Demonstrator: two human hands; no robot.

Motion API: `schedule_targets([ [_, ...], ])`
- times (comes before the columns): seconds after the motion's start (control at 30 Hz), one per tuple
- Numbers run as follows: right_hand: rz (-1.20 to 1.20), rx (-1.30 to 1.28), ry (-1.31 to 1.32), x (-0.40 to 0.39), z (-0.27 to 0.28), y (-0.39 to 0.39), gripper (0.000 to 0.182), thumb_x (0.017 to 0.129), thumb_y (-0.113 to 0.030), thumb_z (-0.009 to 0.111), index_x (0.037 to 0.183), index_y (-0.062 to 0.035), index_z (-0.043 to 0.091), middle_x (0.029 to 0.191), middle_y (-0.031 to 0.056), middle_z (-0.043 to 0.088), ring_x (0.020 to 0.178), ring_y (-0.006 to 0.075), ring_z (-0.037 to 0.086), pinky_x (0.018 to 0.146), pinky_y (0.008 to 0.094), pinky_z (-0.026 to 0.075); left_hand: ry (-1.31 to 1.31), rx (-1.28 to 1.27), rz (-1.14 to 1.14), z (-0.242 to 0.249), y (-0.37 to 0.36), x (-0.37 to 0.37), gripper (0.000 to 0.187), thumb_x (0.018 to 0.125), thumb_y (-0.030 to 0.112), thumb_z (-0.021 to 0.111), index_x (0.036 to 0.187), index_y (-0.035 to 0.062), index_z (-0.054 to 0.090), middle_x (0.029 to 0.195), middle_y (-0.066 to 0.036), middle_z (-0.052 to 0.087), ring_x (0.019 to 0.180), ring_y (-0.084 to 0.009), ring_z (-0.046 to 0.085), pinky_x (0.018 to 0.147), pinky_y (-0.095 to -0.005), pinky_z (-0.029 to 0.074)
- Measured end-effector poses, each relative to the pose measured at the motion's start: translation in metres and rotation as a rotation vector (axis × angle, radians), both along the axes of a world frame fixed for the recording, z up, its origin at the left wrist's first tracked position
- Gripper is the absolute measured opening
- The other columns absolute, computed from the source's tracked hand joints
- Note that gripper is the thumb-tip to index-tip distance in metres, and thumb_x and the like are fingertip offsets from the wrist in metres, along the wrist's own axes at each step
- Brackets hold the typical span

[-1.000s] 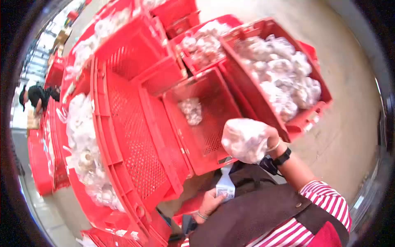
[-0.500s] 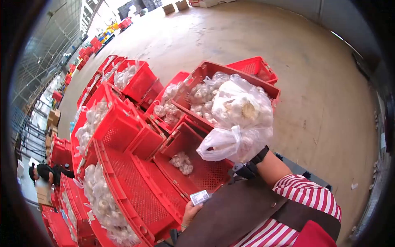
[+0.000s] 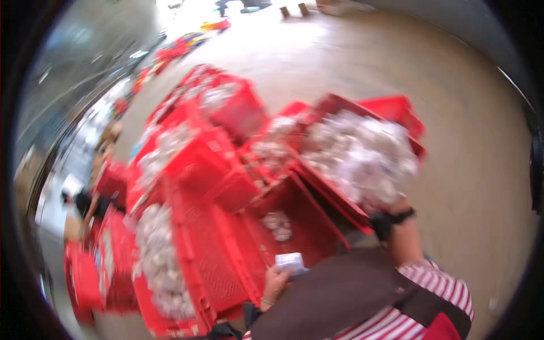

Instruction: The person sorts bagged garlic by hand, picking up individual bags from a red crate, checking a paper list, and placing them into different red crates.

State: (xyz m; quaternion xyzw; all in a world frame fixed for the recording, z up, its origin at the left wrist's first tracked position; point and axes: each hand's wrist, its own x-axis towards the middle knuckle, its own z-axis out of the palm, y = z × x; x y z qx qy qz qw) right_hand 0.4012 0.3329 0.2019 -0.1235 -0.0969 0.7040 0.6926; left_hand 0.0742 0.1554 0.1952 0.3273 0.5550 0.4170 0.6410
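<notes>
My left hand [image 3: 275, 285] is closed around a white printed label [image 3: 289, 261], with something bluish under it, in front of my dark apron. At the right, my right hand [image 3: 400, 204] is at the near end of a clear plastic bag of garlic [image 3: 377, 167]. Its fingers are mostly hidden by the bag and blurred. The bag rests over the near right part of a red crate [image 3: 334, 192] that holds more bagged garlic [image 3: 326, 144]. A dark device is strapped to my right wrist.
An open red crate [image 3: 309, 212] with a small bag of garlic [image 3: 277, 225] stands close in front. More red crates with bagged garlic [image 3: 161, 258] crowd the left. A person [image 3: 96, 204] in dark clothes is at the far left. Concrete floor [image 3: 464, 141] extends right.
My right hand has lowered the bag of garlic from a raised position onto the crate's contents. My left hand still holds the label. The view has shifted and blurred.
</notes>
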Motion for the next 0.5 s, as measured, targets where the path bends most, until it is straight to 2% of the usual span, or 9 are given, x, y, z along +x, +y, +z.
schedule_targets([
  [0.03,-0.014,-0.01,-0.057,0.006,0.0,0.003,0.085,0.069,-0.061,0.055,0.125,0.0019,0.042,0.121,0.0174,0.051,0.108,0.0313,0.052,0.093,0.0401,0.042,0.122,-0.029,-0.036,0.005,0.0,0.001,0.025,0.086,0.013,0.057,0.106,-0.0022,0.058,0.095,-0.007,0.064,0.085,-0.0133,0.06,0.076,-0.0277,0.048],
  [0.1,-0.021,-0.054,-0.134,0.013,-0.001,0.006,0.085,0.069,-0.061,0.055,0.125,0.002,0.042,0.121,0.0175,0.051,0.109,0.0313,0.052,0.093,0.04,0.042,0.127,0.06,-0.035,-0.019,-0.003,-0.003,0.028,0.086,0.016,0.058,0.107,-0.0022,0.058,0.096,-0.005,0.063,0.087,-0.0117,0.058,0.078,-0.0271,0.047],
  [0.17,-0.028,-0.099,-0.195,0.02,-0.004,0.007,0.086,0.069,-0.061,0.055,0.125,0.0021,0.043,0.121,0.0176,0.051,0.109,0.0312,0.051,0.093,0.0398,0.042,0.009,0.085,0.01,-0.043,-0.009,-0.004,0.029,0.087,0.018,0.058,0.108,-0.0013,0.058,0.097,-0.004,0.062,0.088,-0.0101,0.056,0.079,-0.0265,0.046],
  [0.23,-0.006,-0.106,-0.244,0.013,-0.001,0.019,0.086,0.069,-0.062,0.055,0.125,0.0022,0.043,0.121,0.0177,0.051,0.109,0.0312,0.051,0.093,0.0397,0.042,-0.013,0.072,0.002,-0.043,-0.018,-0.01,0.03,0.088,0.018,0.056,0.113,0.0002,0.056,0.102,-0.004,0.061,0.093,-0.0106,0.056,0.081,-0.0256,0.045],
  [0.5,0.024,-0.144,-0.337,0.014,-0.003,0.051,0.086,0.07,-0.063,0.055,0.125,0.0026,0.043,0.121,0.018,0.051,0.109,0.0311,0.051,0.093,0.0392,0.042,-0.014,0.118,0.238,-0.045,-0.048,-0.01,0.028,0.087,0.018,0.057,0.11,0.001,0.057,0.097,-0.004,0.063,0.087,-0.0112,0.058,0.076,-0.0271,0.048],
])
